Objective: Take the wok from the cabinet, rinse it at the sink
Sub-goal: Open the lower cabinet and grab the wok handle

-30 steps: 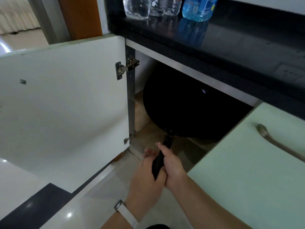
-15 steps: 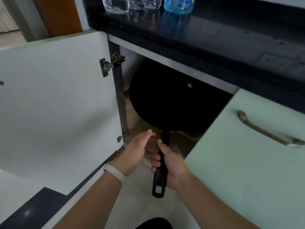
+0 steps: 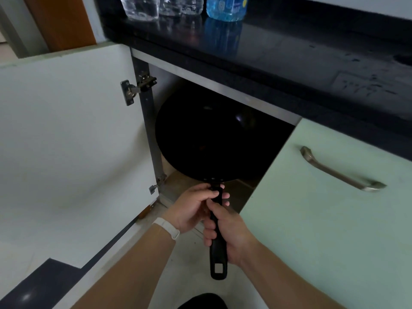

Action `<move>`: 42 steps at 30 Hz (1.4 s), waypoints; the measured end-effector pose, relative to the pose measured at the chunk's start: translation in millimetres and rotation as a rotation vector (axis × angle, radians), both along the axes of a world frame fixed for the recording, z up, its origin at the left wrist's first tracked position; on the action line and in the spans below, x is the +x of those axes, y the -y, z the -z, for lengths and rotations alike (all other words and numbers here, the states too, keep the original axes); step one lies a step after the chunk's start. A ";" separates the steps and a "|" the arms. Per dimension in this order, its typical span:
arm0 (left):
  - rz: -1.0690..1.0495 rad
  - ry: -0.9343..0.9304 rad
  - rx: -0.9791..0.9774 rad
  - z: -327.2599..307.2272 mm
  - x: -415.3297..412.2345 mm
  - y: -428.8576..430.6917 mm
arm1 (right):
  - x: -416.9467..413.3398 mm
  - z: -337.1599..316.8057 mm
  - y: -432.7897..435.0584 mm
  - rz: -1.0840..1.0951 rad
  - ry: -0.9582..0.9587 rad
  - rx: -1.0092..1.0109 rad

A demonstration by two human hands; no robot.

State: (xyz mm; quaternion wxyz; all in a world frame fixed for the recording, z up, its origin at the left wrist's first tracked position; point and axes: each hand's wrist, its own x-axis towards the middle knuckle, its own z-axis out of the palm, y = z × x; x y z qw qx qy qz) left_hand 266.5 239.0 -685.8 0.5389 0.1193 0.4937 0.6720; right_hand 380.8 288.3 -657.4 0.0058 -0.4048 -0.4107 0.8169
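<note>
**Wok at the cabinet mouth, two-handed grip.** Your right hand [image 3: 229,233] is wrapped fully round the middle of the handle [image 3: 218,248]. Your left hand [image 3: 191,208] curls round the same handle closer to the cabinet [image 3: 223,85], just short of the rivets. The wok [image 3: 211,141] stands tilted up in the cabinet opening, its bowl beyond both hands and apparently partly inside. It sits between the hinge post [image 3: 148,121] and the closed door [image 3: 323,230] on the cabinet's right. The handle's long axis runs straight out of the cabinet toward you, its far end free below your right hand. The pull should therefore follow that axis. Your left hand, nearer the bowl, will likely steady the weight as the rim clears the post.
</note>
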 end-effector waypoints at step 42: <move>-0.367 0.000 0.120 -58.2 256.9 131.4 | 229.6 -40.2 80.5 -0.494 -0.202 0.113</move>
